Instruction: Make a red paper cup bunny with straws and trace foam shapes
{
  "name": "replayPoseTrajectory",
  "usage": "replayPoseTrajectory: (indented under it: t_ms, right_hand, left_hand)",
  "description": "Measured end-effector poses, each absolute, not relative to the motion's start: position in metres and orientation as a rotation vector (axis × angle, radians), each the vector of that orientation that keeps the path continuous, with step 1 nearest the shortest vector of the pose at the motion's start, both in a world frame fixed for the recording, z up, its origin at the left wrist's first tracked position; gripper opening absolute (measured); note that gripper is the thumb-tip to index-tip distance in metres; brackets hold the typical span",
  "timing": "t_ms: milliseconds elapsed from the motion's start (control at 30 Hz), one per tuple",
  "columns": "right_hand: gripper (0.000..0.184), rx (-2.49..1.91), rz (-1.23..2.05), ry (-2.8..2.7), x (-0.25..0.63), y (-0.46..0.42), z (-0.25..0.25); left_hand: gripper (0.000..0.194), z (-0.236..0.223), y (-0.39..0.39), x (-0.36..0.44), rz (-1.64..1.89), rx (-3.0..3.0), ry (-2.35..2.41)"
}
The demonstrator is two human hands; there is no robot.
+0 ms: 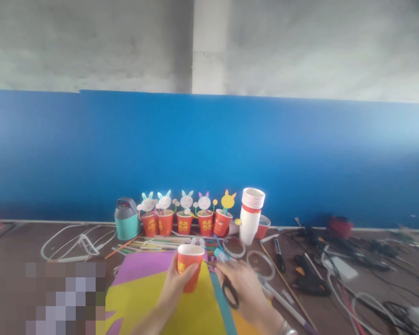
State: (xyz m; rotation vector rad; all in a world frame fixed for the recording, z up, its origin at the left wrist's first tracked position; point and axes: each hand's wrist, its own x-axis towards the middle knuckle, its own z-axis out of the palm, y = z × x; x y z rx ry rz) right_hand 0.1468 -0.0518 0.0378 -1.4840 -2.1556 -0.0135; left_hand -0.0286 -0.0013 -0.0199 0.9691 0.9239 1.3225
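My left hand (177, 281) is wrapped round a red paper cup (190, 265) with a white inside and yellow print, held upright above the coloured paper. Close to its right side, my right hand (239, 284) grips a pair of scissors (231, 295); a dark handle loop shows below the fingers, and the blades are small and blurred near the cup. Under both hands lie sheets of yellow paper (150, 288) and purple paper (143, 264). Behind them stands a row of red cups (184, 224) holding paper rabbit faces on sticks.
A stack of white cups (250, 216) stands at the back, right of the row; a teal container (126, 221) is at its left. Rolls of tape (260, 264), a black glue gun (310, 279) and tangled cables (363, 298) lie to the right. A blue partition (209, 149) rises behind.
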Motion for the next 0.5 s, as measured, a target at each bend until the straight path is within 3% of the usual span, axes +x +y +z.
replayPoseTrajectory:
  t_ms: [133, 333, 500]
  right_hand:
    - [0.021, -1.516, -0.035, -2.177, 0.15, -0.052, 0.037]
    - [0.038, -1.538, 0.545, -1.896, 0.149, -0.046, 0.027]
    - [0.037, -1.536, 0.587, -1.802, 0.148, -0.044, 0.021]
  left_hand:
    - [0.068, -0.014, -0.004, -0.028, 1.323, 0.942, 0.944]
    - [0.063, -0.014, -0.005, -0.026, 1.322, 0.978, 0.974]
    - [0.069, -0.02, -0.002, -0.025, 1.345, 0.964, 0.977]
